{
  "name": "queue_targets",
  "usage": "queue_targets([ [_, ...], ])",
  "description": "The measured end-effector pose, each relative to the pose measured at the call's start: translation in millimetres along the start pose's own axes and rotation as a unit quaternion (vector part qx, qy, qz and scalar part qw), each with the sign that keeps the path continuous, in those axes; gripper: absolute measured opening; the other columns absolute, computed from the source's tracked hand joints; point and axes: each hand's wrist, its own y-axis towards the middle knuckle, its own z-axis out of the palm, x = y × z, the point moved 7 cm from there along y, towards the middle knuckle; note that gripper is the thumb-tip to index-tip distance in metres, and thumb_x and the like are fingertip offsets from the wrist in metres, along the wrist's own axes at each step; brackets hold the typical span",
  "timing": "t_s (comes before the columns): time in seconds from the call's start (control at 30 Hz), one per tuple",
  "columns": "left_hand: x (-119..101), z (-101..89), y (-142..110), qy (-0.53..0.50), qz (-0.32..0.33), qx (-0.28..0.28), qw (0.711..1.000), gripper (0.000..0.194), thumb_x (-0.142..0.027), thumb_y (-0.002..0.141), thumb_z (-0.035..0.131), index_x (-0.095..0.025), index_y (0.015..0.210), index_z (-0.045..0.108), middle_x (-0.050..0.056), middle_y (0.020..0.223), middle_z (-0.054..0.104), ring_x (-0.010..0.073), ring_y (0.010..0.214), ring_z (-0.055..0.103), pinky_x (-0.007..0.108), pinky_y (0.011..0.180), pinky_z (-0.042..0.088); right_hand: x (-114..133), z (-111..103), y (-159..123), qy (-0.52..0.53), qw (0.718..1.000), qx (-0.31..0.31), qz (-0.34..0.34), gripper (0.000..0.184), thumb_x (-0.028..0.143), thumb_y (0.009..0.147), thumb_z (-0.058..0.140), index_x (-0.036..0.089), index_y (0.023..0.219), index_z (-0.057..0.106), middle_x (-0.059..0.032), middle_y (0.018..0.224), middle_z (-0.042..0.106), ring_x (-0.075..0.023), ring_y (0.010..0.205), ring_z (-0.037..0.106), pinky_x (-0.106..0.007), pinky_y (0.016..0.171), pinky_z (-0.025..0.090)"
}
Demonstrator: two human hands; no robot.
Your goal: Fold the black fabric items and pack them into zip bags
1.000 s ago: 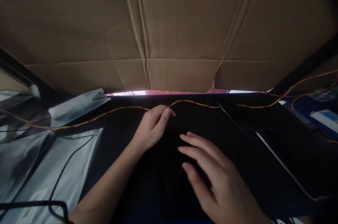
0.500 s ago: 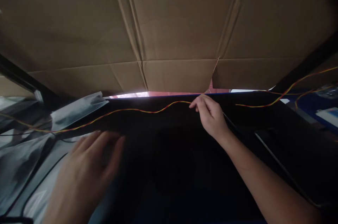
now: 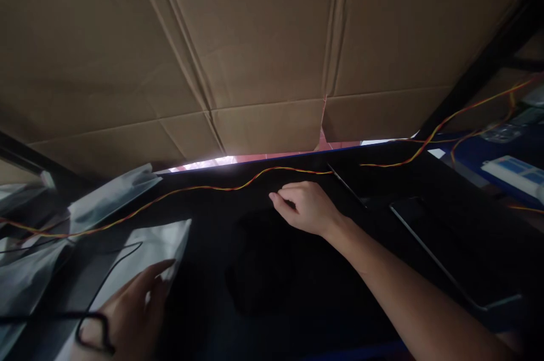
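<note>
My right hand (image 3: 304,208) hovers over the black surface with its fingers curled in toward the thumb; nothing shows in it. Just beyond lies a twisted red-and-yellow wire (image 3: 204,187), apart from the hand. At lower left, my left hand (image 3: 131,310) has thumb and fingers closed at the edge of a flat white plastic bag (image 3: 164,236); its fingertips are partly dim. A black cable (image 3: 114,267) runs across the bag and over this hand. A dark rounded shape (image 3: 259,270), too dim to name, sits between the hands.
Creased cardboard (image 3: 263,43) hangs across the back. Thin black slabs with pale edges (image 3: 437,259) lie right of my forearm. Another translucent bag (image 3: 114,194) lies at the back left. A white-and-blue item (image 3: 514,174) is at far right.
My right hand has let go of the wire and come back toward me, to the left. My left hand has moved down, and the white bag now reaches further right. The view has shifted slightly.
</note>
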Motion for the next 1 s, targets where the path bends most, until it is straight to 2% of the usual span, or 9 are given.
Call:
queue_targets([
  [0.1, -47.3, -16.2, 10.6, -0.02, 0.009, -0.002, 1.0, 0.029, -0.039, 0.096, 0.051, -0.031, 0.103, 0.078, -0.001, 0.083, 0.079, 0.016, 0.052, 0.069, 0.025, 0.048, 0.048, 7.1, 2.1, -2.6, -0.005, 1.0, 0.013, -0.007, 0.044, 0.033, 0.107, 0.051, 0.02, 0.066, 0.062, 0.003, 0.061, 0.056, -0.0108, 0.055, 0.048, -0.029, 0.056, 0.03],
  [0.17, -84.9, -30.0, 22.4, -0.073, 0.069, -0.012, 0.995, 0.027, -0.04, 0.093, 0.055, -0.03, 0.098, 0.079, 0.0, 0.091, 0.078, 0.0137, 0.052, 0.068, 0.023, 0.047, 0.049, 15.5, 5.4, -5.2, 0.002, 1.0, 0.027, -0.016, 0.025, 0.036, 0.107, 0.057, 0.022, 0.1, 0.076, 0.0036, 0.074, 0.07, -0.0111, 0.061, 0.058, -0.027, 0.059, 0.036],
  [0.27, -135.9, -41.2, 43.6, -0.144, 0.187, 0.016, 0.972, 0.026, -0.038, 0.094, 0.055, -0.027, 0.09, 0.079, 0.001, 0.09, 0.073, 0.0109, 0.047, 0.061, 0.023, 0.044, 0.047, 31.6, 13.8, -9.0, 0.017, 0.997, 0.052, -0.058, 0.035, 0.037, 0.105, 0.063, 0.029, 0.139, 0.066, 0.0037, 0.106, 0.083, -0.0114, 0.076, 0.072, -0.025, 0.066, 0.045],
  [0.33, -158.6, -39.3, 59.3, -0.17, 0.246, 0.063, 0.952, 0.026, -0.03, 0.095, 0.053, -0.025, 0.083, 0.076, 0.0, 0.085, 0.069, 0.0112, 0.052, 0.061, 0.023, 0.047, 0.046, 39.4, 19.1, -10.7, 0.007, 0.994, 0.062, -0.094, 0.03, 0.037, 0.107, 0.062, 0.029, 0.136, 0.067, 0.0029, 0.114, 0.084, -0.0131, 0.084, 0.076, -0.026, 0.067, 0.048],
  [0.43, -175.2, -26.6, 79.5, -0.215, 0.319, 0.158, 0.909, 0.025, -0.019, 0.094, 0.052, -0.023, 0.079, 0.072, -0.001, 0.081, 0.068, 0.0133, 0.066, 0.065, 0.023, 0.061, 0.049, 38.9, 23.3, -10.7, -0.024, 0.991, 0.066, -0.114, 0.021, 0.035, 0.111, 0.055, 0.024, 0.114, 0.073, 0.0011, 0.102, 0.083, -0.0152, 0.079, 0.074, -0.028, 0.064, 0.046],
  [0.57, -171.5, -7.4, 89.3, -0.307, 0.396, 0.229, 0.835, 0.03, -0.019, 0.102, 0.047, -0.021, 0.084, 0.072, 0.001, 0.08, 0.067, 0.0156, 0.071, 0.064, 0.027, 0.067, 0.05, 30.5, 24.6, -10.0, -0.03, 0.991, 0.073, -0.112, 0.017, 0.021, 0.105, 0.058, 0.021, 0.094, 0.071, 0.0009, 0.091, 0.077, -0.0143, 0.071, 0.067, -0.029, 0.059, 0.038],
  [0.7, -145.3, 2.5, 94.5, -0.383, 0.382, 0.138, 0.829, 0.045, -0.026, 0.104, 0.053, -0.019, 0.06, 0.05, -0.001, 0.061, 0.047, 0.0138, 0.055, 0.045, 0.031, 0.054, 0.032, 26.6, 25.7, -9.7, -0.009, 0.993, 0.072, -0.097, 0.018, 0.01, 0.098, 0.055, 0.022, 0.1, 0.069, 0.0014, 0.095, 0.073, -0.0127, 0.074, 0.062, -0.028, 0.063, 0.04],
  [0.83, -111.1, -13.0, 106.9, -0.485, 0.296, 0.005, 0.823, 0.057, -0.041, 0.11, 0.041, -0.02, 0.057, 0.037, 0.0, 0.055, 0.035, 0.0155, 0.052, 0.034, 0.035, 0.052, 0.023, 26.8, 26.8, -8.7, 0.02, 0.993, 0.077, -0.091, 0.02, 0.007, 0.095, 0.053, 0.022, 0.094, 0.067, 0.0022, 0.088, 0.066, -0.0123, 0.073, 0.058, -0.027, 0.064, 0.04],
  [1.0, -101.9, -21.0, 116.3, -0.559, 0.221, 0.002, 0.799, 0.06, -0.055, 0.105, 0.034, -0.022, 0.057, 0.027, 0.0, 0.047, 0.029, 0.0166, 0.045, 0.032, 0.036, 0.048, 0.03, 26.6, 33.4, -10.1, 0.092, 0.985, 0.127, -0.072, 0.02, 0.005, 0.089, 0.055, 0.023, 0.087, 0.063, 0.0045, 0.086, 0.064, -0.0107, 0.072, 0.057, -0.025, 0.066, 0.043],
])
